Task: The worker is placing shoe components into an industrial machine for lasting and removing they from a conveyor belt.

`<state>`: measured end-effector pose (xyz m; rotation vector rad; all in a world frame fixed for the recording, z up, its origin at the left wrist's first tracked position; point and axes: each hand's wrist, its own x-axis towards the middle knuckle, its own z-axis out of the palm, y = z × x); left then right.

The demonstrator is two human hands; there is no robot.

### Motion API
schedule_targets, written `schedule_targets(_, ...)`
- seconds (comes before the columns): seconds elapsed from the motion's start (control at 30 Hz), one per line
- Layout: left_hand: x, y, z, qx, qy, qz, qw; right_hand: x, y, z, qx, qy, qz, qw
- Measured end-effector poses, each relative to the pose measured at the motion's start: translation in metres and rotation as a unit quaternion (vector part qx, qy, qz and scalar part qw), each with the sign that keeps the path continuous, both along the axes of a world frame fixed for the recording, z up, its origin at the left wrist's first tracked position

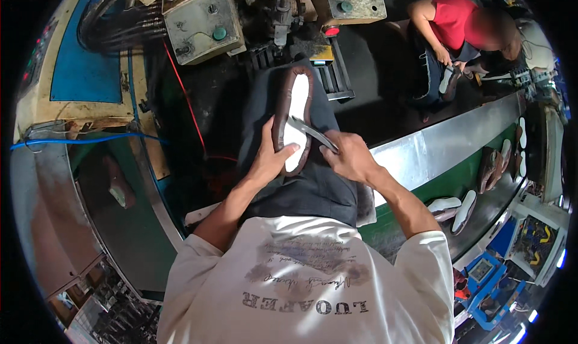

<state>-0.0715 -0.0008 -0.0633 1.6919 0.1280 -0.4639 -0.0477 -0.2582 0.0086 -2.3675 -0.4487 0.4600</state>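
Currently left hand (269,157) grips shoe (293,118) on lap, right hand (349,157) clamps pliers (310,132) toward 10 o'clock; slip could gouge left thumb.

Shoe (293,118) on lap, between hands (269,158)

One fisheye camera sits on the worker's head, looking steeply down over the chest onto the lap (301,181) at close range. Its wide field bends the conveyor (445,145) on the right and machine (205,25) ahead toward the rim.
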Motion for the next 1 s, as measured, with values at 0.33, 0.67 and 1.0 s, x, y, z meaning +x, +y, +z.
schedule_targets(0.33, 0.006, 0.010, 0.021, -0.249, 0.116, 0.022, 0.961, -0.003, -0.012, -0.009, -0.128, -0.037, 0.056, 0.989)
schedule_targets(0.67, 0.017, 0.016, 0.012, -0.376, 0.196, 0.045, 0.905, -0.012, -0.003, -0.016, 0.016, -0.091, -0.119, 0.989)
schedule_targets(1.0, 0.006, 0.039, 0.006, -0.542, 0.255, 0.043, 0.800, -0.129, -0.111, -0.097, -0.091, 0.015, -0.423, 0.901)
